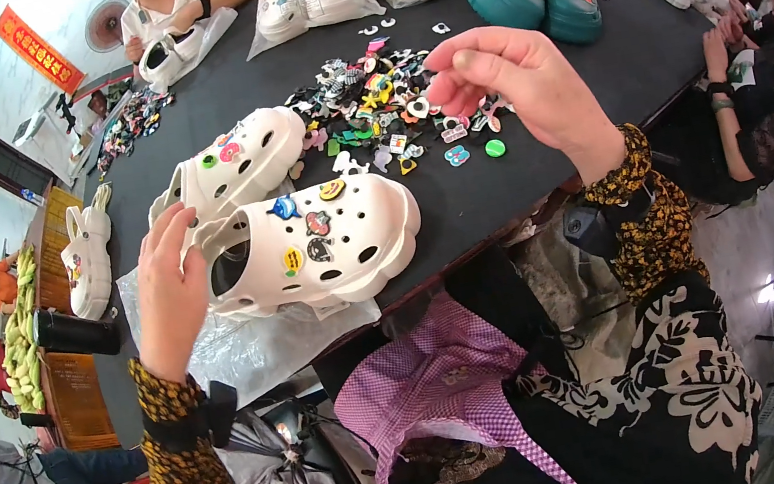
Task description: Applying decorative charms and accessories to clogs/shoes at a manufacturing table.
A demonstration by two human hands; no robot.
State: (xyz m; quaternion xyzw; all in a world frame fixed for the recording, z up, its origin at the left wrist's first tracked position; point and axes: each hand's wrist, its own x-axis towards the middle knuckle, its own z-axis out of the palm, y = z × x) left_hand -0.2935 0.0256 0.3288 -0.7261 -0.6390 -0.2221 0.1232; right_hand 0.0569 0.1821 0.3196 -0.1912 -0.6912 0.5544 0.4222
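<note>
Purple-and-white checked cloth apron nearest, below the edge of the black worktop. On the worktop, near that edge: white perforated clog with coloured charms on its upper, beside clear plastic sheeting; second white clog just beyond. Left hand at the near clog's heel, fingers bent. Right hand raised by a multicoloured charm heap, thumb near forefinger. Whether either grip clasps anything, cannot tell.
</note>
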